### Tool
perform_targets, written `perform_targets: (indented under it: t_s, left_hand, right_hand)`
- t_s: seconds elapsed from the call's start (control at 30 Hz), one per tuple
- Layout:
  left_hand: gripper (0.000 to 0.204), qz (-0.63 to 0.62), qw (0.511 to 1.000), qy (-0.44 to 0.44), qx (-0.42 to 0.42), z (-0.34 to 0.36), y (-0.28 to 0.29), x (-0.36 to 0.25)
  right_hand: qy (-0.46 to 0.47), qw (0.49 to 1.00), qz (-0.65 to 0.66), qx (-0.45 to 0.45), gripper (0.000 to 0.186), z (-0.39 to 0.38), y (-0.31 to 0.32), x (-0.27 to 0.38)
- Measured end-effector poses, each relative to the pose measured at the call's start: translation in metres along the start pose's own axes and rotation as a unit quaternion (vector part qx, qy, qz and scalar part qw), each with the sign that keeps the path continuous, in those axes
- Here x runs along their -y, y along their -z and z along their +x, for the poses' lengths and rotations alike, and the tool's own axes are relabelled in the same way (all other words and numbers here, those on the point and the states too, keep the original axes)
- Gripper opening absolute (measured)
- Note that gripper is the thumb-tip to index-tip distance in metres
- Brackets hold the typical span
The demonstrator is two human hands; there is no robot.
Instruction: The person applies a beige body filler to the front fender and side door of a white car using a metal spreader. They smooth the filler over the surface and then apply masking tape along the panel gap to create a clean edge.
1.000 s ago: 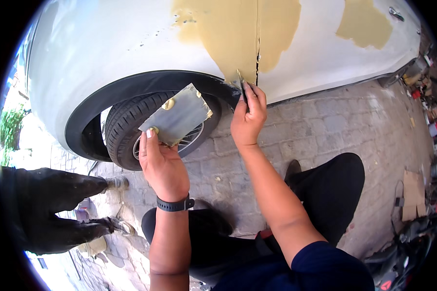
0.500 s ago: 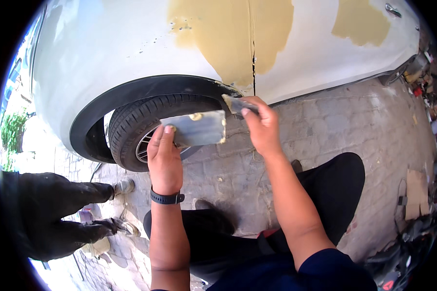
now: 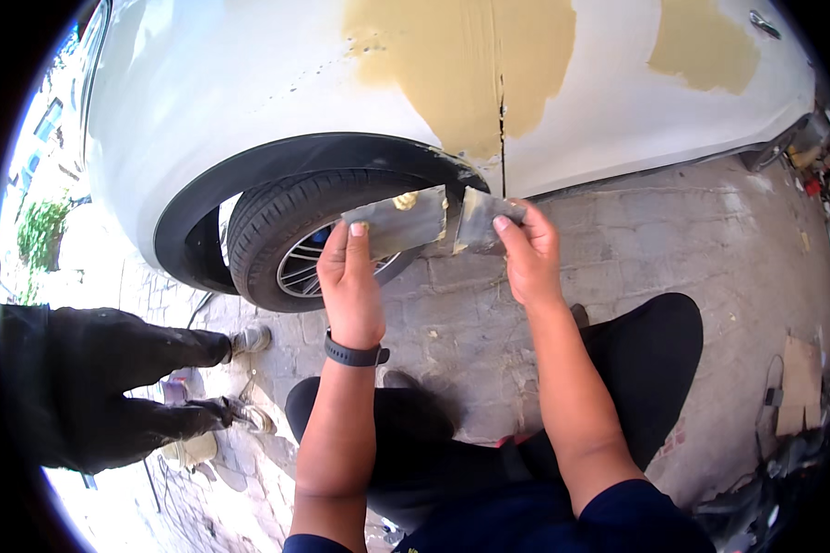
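Left hand [image 3: 354, 293] pinches a rectangular grey plate [image 3: 392, 228], lumpy paste [image 3: 405, 200] near its edge; right hand [image 3: 533, 260] clamps a smaller, crusty-edged blade [image 3: 482, 221]!

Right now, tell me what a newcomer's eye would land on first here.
Probably the broad tan patch on the white car, running across a dark panel gap at the picture's top. Then, mid-picture, the left hand holding a grey plate with a yellowish blob, beside the right hand holding a smaller grey scraper.
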State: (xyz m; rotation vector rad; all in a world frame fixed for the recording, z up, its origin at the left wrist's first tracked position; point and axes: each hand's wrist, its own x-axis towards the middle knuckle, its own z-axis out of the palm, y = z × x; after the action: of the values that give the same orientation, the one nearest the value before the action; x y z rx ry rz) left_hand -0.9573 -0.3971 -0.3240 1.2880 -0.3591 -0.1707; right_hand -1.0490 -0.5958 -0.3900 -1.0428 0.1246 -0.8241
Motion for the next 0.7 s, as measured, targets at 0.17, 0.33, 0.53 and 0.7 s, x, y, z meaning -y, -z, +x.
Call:
perform_targets:
  t_s: [0.17,0.33,0.53,0.7]
  left_hand:
    - [0.030,0.030,0.999,-0.039,0.008,-0.003,-0.014,-0.001]
    - [0.030,0.088,0.994,-0.033,0.054,-0.007,-0.013,0.008]
    - [0.022,0.322,0.935,-0.063,0.137,-0.007,-0.022,-0.007]
    - [0.016,0.493,0.844,-0.130,0.164,-0.004,-0.003,0.006]
  right_hand:
    - [-0.060,0.986,0.102,-0.114,0.024,0.003,-0.040,0.017]
    - [-0.162,0.951,0.190,-0.181,0.023,-0.004,-0.040,0.001]
    - [-0.148,0.970,0.173,-0.082,0.019,-0.010,-0.046,-0.011]
    - [0.003,0.972,0.077,-0.222,0.026,0.017,-0.017,-0.032]
